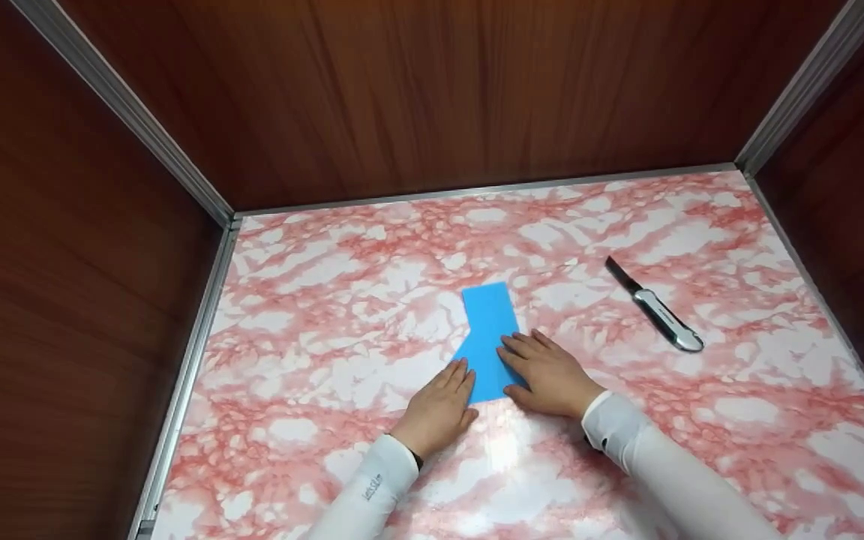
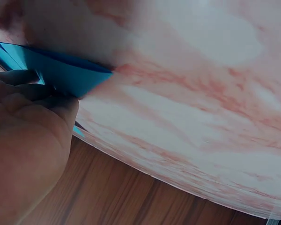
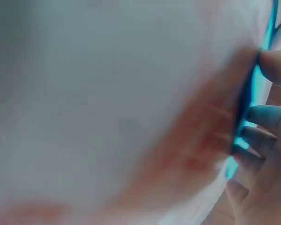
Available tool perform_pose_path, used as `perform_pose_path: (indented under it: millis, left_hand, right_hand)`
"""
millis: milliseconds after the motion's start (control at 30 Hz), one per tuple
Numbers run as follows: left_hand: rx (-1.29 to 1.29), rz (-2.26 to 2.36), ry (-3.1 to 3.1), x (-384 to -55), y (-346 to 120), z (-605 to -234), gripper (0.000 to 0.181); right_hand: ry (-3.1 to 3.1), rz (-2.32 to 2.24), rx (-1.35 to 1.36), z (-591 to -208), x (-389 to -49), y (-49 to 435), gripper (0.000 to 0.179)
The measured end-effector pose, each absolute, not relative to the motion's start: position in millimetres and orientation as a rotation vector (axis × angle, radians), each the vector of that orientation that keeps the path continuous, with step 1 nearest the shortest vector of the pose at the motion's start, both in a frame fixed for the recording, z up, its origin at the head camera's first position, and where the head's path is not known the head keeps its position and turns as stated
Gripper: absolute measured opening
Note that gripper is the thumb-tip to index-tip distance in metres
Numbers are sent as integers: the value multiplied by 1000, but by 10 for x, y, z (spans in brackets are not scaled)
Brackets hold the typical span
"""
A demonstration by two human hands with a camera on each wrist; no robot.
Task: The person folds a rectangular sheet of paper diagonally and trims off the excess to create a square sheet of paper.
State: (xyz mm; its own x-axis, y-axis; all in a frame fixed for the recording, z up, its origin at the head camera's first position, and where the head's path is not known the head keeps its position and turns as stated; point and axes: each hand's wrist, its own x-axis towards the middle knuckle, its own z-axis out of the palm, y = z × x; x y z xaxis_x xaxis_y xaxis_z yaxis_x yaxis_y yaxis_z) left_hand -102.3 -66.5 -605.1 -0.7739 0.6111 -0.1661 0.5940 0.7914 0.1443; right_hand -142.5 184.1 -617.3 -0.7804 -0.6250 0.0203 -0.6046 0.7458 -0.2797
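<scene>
A folded sheet of blue paper (image 1: 489, 345) lies on the table, narrow at its far end, with a slanting edge at the left. My left hand (image 1: 439, 409) rests on its lower left edge, fingers extended. On the lower right edge my right hand (image 1: 550, 375) lies with its fingers spread over the paper. Seen from the left wrist, a blue flap (image 2: 70, 75) stands slightly apart from the layer near the fingers. The right wrist view catches the blue paper (image 3: 246, 98) edge-on beside the fingertips, partly blurred.
To the right lies a utility knife (image 1: 661, 311) with a silver and black handle, its dark blade out and pointing away to the left. The table (image 1: 312, 330) has a red and white marbled top. Dark wood panels (image 1: 432, 90) with metal edging stand at the back and both sides.
</scene>
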Motion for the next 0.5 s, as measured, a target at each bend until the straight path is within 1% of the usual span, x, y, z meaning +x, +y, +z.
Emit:
perform_pose_path:
  millis: [200, 500]
  left_hand:
    - [926, 103, 2801, -1058, -625, -6042, 58]
    - [932, 83, 2835, -1113, -577, -6011, 52]
  right_hand:
    - [2860, -378, -1066, -6167, -1470, 1646, 62]
    - [2806, -316, -990, -6170, -1568, 1542, 70]
